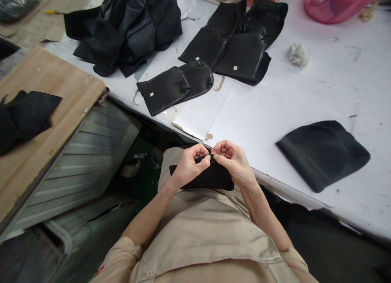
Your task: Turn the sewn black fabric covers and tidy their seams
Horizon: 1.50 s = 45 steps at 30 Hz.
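A worker's left hand [193, 163] and right hand [230, 157] meet, fingertips pinching the edge of a black cloth piece [210, 178] above the lap, just off the white table [320, 95]. Stacked black pouches [241, 55], a black heap [131, 30] and a pink basket [331, 8] lie beyond; a wooden board [61, 85] stands left.

No legible text. Small white labels [235, 68] on black pieces [241, 53]: too small to read. Faint grey marks [356, 53] on white tabletop [324, 87], possibly lettering, too blurred.
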Available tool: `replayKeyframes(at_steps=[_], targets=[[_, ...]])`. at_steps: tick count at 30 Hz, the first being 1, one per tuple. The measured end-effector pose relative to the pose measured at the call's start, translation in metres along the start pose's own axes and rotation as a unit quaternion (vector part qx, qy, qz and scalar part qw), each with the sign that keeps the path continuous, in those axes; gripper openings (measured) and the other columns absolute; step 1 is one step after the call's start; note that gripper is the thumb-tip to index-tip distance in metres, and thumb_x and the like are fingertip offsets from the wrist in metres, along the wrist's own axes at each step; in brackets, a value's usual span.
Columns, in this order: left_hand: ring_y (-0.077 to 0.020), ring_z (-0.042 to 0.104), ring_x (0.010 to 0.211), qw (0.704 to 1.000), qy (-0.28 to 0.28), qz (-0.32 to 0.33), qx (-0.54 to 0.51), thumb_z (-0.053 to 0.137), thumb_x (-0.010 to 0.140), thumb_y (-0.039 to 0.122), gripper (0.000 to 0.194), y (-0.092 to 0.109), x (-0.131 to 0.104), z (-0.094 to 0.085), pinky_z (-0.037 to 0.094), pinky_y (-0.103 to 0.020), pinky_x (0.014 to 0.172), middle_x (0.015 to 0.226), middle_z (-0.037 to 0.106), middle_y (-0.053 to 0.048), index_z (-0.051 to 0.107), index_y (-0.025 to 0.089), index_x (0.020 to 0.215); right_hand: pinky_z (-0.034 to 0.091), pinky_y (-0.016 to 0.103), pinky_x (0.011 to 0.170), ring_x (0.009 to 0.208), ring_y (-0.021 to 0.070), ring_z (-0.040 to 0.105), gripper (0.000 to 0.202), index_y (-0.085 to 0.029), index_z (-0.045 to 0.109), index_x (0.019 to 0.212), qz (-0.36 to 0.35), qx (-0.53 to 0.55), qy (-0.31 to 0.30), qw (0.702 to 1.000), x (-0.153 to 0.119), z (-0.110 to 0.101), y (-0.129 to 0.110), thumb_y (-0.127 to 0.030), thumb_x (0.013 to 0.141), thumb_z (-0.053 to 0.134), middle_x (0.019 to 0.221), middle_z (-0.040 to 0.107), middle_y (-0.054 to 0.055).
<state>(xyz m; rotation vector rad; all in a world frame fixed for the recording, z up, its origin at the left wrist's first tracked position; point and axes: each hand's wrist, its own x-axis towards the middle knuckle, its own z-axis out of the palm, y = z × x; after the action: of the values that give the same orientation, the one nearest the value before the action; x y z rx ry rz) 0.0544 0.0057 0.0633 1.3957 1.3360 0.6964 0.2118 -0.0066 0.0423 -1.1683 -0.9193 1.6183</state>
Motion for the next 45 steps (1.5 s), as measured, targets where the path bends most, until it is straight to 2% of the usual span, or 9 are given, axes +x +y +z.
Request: replayKeyframes(at_steps=[12, 18, 23, 26, 28, 32, 36, 40, 45], targets=[[-0.0078, 0.043, 0.054, 0.999, -0.005, -0.031, -0.043, 0.062, 0.074, 0.022, 0.012, -0.009, 0.003, 0.002, 0.037, -0.020, 0.053, 0.060, 0.051, 0.004, 0.057, 0.016, 0.065, 0.044, 0.023, 0.064, 0.070, 0.0104, 0.056, 0.021, -0.018, 0.057, 0.087, -0.003, -0.004, -0.011, 1.000, 0.001, -0.005, 0.002, -0.024, 0.073, 0.072, 0.080, 0.061, -0.001], [-0.0077, 0.043, 0.055, 0.998, 0.005, -0.041, -0.055, 0.062, 0.077, 0.028, 0.018, -0.012, 0.003, 0.003, 0.037, -0.020, 0.054, 0.061, 0.051, 0.003, 0.057, 0.016, 0.065, 0.041, 0.023, 0.056, 0.063, 0.0106, 0.050, 0.016, -0.018, 0.062, 0.090, -0.019, -0.099, -0.035, 0.994, -0.005, -0.011, -0.002, -0.034, 0.089, 0.061, 0.073, 0.058, -0.001], [-0.0081, 0.045, 0.056, 0.998, 0.000, -0.029, -0.058, 0.061, 0.079, 0.028, 0.017, -0.015, 0.003, 0.002, 0.038, -0.019, 0.054, 0.062, 0.053, 0.003, 0.059, 0.016, 0.068, 0.049, 0.030, 0.080, 0.091, 0.0184, 0.060, 0.027, -0.021, 0.061, 0.099, -0.089, -0.177, -0.085, 0.976, -0.013, -0.020, -0.002, -0.034, 0.081, 0.075, 0.098, 0.064, 0.004], [-0.0078, 0.044, 0.056, 0.997, -0.005, -0.028, -0.070, 0.061, 0.080, 0.028, 0.017, -0.016, 0.003, 0.002, 0.036, -0.019, 0.054, 0.063, 0.052, 0.003, 0.058, 0.016, 0.069, 0.048, 0.032, 0.086, 0.093, 0.0189, 0.060, 0.015, -0.021, 0.060, 0.094, -0.113, -0.211, -0.065, 0.969, -0.015, -0.018, 0.002, -0.027, 0.085, 0.070, 0.098, 0.064, 0.003], [-0.0075, 0.041, 0.055, 0.996, -0.007, -0.032, -0.084, 0.060, 0.082, 0.030, 0.020, -0.016, 0.003, 0.002, 0.034, -0.019, 0.053, 0.062, 0.049, 0.004, 0.056, 0.016, 0.069, 0.048, 0.031, 0.085, 0.091, 0.0179, 0.060, 0.007, -0.021, 0.061, 0.091, -0.107, -0.201, -0.054, 0.972, -0.015, -0.017, 0.004, -0.027, 0.089, 0.065, 0.095, 0.064, 0.003], [-0.0073, 0.036, 0.053, 0.991, -0.017, -0.045, -0.123, 0.061, 0.086, 0.040, 0.030, -0.014, 0.001, 0.001, 0.031, -0.020, 0.050, 0.060, 0.044, 0.005, 0.054, 0.016, 0.068, 0.048, 0.029, 0.080, 0.085, 0.0167, 0.060, 0.012, -0.020, 0.062, 0.089, -0.091, -0.177, -0.036, 0.979, -0.013, -0.016, 0.009, -0.032, 0.090, 0.064, 0.092, 0.065, 0.002], [-0.0078, 0.042, 0.056, 0.986, -0.044, -0.049, -0.154, 0.067, 0.082, 0.046, 0.033, -0.014, 0.001, -0.001, 0.035, -0.020, 0.053, 0.064, 0.051, 0.003, 0.058, 0.015, 0.073, 0.047, 0.028, 0.073, 0.079, 0.0155, 0.058, 0.017, -0.020, 0.062, 0.089, -0.075, -0.157, -0.026, 0.984, -0.011, -0.016, 0.010, -0.037, 0.090, 0.064, 0.087, 0.064, 0.002], [-0.0100, 0.052, 0.065, 0.982, -0.070, -0.037, -0.174, 0.077, 0.075, 0.041, 0.031, -0.017, 0.002, -0.004, 0.042, -0.021, 0.061, 0.073, 0.060, 0.000, 0.062, 0.015, 0.077, 0.047, 0.027, 0.070, 0.077, 0.0149, 0.058, 0.021, -0.019, 0.061, 0.086, -0.054, -0.118, -0.022, 0.991, -0.011, -0.015, 0.007, -0.039, 0.088, 0.067, 0.085, 0.064, 0.002], [-0.0091, 0.052, 0.064, 0.975, -0.089, -0.042, -0.198, 0.079, 0.075, 0.036, 0.028, -0.020, 0.003, -0.005, 0.040, -0.020, 0.061, 0.070, 0.059, 0.001, 0.062, 0.014, 0.075, 0.045, 0.025, 0.064, 0.072, 0.0133, 0.056, 0.023, -0.019, 0.060, 0.083, -0.036, -0.084, -0.018, 0.996, -0.012, -0.014, 0.003, -0.039, 0.084, 0.071, 0.084, 0.063, 0.002]])
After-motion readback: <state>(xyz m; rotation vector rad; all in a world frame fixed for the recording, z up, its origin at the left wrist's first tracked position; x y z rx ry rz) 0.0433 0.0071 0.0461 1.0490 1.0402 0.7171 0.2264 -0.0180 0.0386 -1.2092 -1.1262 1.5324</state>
